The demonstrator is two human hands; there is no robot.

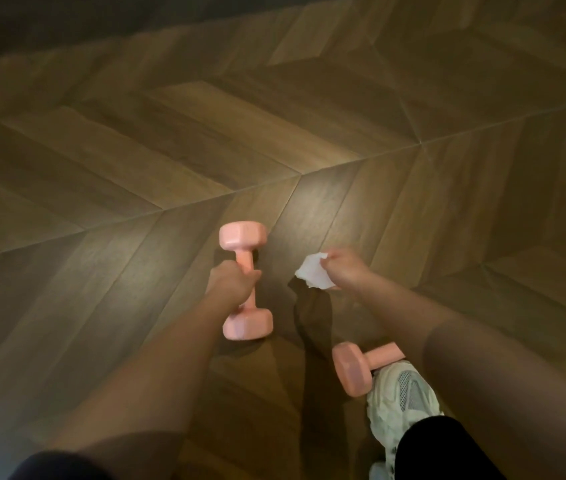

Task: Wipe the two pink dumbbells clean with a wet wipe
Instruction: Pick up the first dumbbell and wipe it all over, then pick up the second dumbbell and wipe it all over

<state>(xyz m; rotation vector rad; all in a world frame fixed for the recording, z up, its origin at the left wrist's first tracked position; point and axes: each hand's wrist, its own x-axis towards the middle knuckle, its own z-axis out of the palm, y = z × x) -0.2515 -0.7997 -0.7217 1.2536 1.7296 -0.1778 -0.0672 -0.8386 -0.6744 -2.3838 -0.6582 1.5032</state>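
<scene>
Left hand (231, 280): fingers curled tight round the handle of the first dumbbell.
First dumbbell (242, 237): pink, hex-ended, about mid-floor, pointing away from the person; resting or lifted, cannot tell.
Right hand (347, 268): fingers bunched together, pinching the wet wipe; apart from both dumbbells.
Wet wipe (312, 271): white, crumpled, just right of the first dumbbell, not touching it.
Second dumbbell (352, 368): pink, lying on the floor nearer the person, far end hidden behind the right forearm, against the toe of the shoe.
Shoe (402, 400): white, mesh-panelled.
Floor (170, 133): brown wood, herringbone pattern, dimly lit.
</scene>
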